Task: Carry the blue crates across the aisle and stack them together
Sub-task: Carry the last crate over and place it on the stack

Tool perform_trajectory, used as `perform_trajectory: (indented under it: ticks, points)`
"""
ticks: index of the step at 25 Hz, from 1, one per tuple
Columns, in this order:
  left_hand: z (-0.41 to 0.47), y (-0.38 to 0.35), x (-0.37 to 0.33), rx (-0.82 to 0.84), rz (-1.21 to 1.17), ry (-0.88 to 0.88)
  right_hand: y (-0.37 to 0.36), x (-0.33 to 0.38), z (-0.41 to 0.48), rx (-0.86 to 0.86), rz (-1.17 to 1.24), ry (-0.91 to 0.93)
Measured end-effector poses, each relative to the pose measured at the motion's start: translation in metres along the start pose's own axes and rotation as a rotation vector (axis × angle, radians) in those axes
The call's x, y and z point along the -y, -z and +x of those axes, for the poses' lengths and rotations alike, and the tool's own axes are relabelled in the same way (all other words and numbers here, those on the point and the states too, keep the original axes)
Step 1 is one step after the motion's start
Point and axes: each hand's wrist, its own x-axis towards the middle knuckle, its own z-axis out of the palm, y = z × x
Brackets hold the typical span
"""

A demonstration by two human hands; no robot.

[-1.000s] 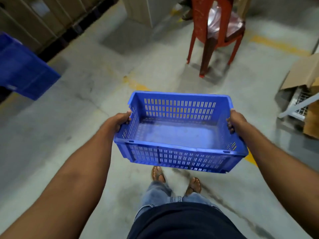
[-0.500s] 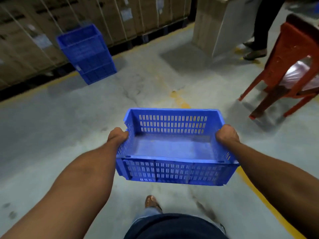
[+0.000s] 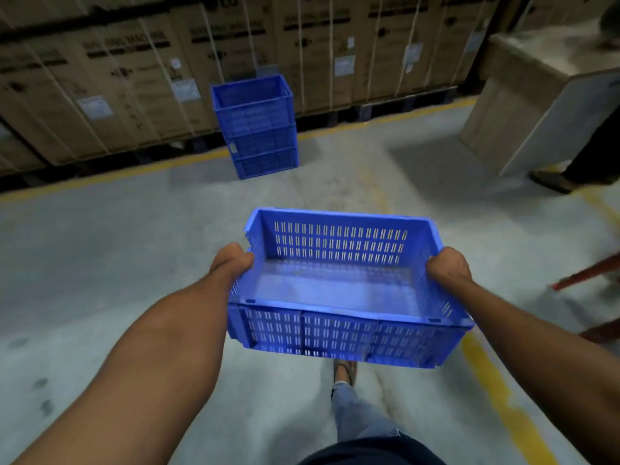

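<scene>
I carry an empty blue slotted crate point(image 3: 339, 290) level in front of me, above the concrete floor. My left hand point(image 3: 233, 260) grips its left rim and my right hand point(image 3: 448, 268) grips its right rim. Straight ahead, across the aisle, a stack of blue crates point(image 3: 256, 127) stands on the floor against a row of strapped cardboard boxes. The stack is three crates high, as far as I can tell, and its top crate is empty.
Tall cardboard boxes point(image 3: 141, 72) line the far side behind a yellow floor line point(image 3: 110, 177). A large pale box point(image 3: 543, 102) stands at the right with another person's foot point(image 3: 550, 181) beside it. A red chair leg point(image 3: 585, 273) shows at the right edge.
The view has swung left: the crate stack moved from the left edge to straight ahead, and the red chair slid out to the right. The crate stays held in both hands.
</scene>
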Motion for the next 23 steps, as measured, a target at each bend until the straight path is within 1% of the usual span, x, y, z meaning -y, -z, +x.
perform_trajectory:
  ticks: [2, 8, 12, 14, 15, 18, 20, 21, 23]
  points:
    - [0.047, 0.017, -0.004, 0.009, -0.011, 0.032, -0.011, 0.047, 0.047, 0.027, -0.009, 0.038]
    - [0.163, 0.096, -0.026, -0.072, -0.070, 0.156, -0.036, 0.206, 0.180, 0.152, -0.105, 0.228]
    - [0.242, 0.150, -0.026, -0.126, -0.089, 0.231, -0.058, 0.315, 0.247, 0.167, -0.107, 0.322]
    - [0.301, 0.177, -0.021, -0.142, -0.083, 0.273, -0.076, 0.374, 0.282, 0.164, -0.133, 0.338]
    - [0.326, 0.189, -0.020, -0.120, -0.072, 0.293, -0.085, 0.402, 0.297, 0.157, -0.139, 0.350]
    - [0.409, 0.226, -0.017, 0.021, -0.053, 0.255, -0.113, 0.485, 0.346, 0.152, -0.151, 0.349]
    - [0.454, 0.249, -0.017, 0.084, -0.036, 0.268, -0.121, 0.531, 0.368, 0.141, -0.152, 0.330]
    - [0.473, 0.263, -0.019, 0.092, -0.014, 0.287, -0.123, 0.553, 0.378, 0.138, -0.137, 0.320]
    - [0.517, 0.290, -0.029, 0.054, -0.029, 0.286, -0.124, 0.596, 0.401, 0.128, -0.113, 0.295]
